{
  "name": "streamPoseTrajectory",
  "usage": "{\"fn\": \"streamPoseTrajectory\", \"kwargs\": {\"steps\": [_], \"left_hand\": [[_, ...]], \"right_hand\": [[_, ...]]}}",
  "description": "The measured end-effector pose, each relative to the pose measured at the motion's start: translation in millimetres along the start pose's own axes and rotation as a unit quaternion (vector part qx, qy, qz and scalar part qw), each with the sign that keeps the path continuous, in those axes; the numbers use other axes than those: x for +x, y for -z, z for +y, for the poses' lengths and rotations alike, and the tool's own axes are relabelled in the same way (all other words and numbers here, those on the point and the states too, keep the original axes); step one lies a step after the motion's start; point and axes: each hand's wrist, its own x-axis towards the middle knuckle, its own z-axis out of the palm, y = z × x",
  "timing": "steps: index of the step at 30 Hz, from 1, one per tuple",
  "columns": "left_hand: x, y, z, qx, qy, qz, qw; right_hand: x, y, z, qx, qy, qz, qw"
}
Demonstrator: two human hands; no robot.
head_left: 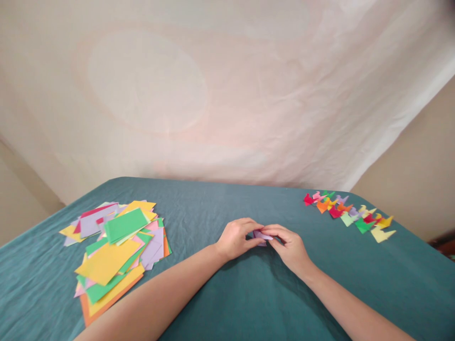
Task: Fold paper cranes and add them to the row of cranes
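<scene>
Between my two hands is a small piece of folded lavender paper (262,235), held a little above the cloth. My left hand (239,239) pinches its left side with thumb and fingers. On the other side, my right hand (287,245) grips the paper's right end between thumb and fingertips. The fingers cover much of the paper, so its exact folded shape is hard to make out.
A loose pile of coloured paper sheets (106,260) lies at the left. Several small folded paper cranes (350,215) stand in rows at the right. A dark green cloth (199,203) covers the table, and a pale curtain (227,94) hangs behind it.
</scene>
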Motion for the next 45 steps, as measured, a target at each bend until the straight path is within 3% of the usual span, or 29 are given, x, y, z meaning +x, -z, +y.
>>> {"fn": "streamPoseTrajectory", "kwargs": {"steps": [23,45], "left_hand": [[0.4,0.6,0.9,-0.031,0.043,0.014,0.998],[0.6,-2.0,-1.3,-0.022,0.051,0.017,0.998]], "right_hand": [[-0.1,2.9,-13.6,-0.072,0.05,0.045,0.995],[0.3,-0.7,-7.5,-0.057,0.015,0.045,0.997]]}}
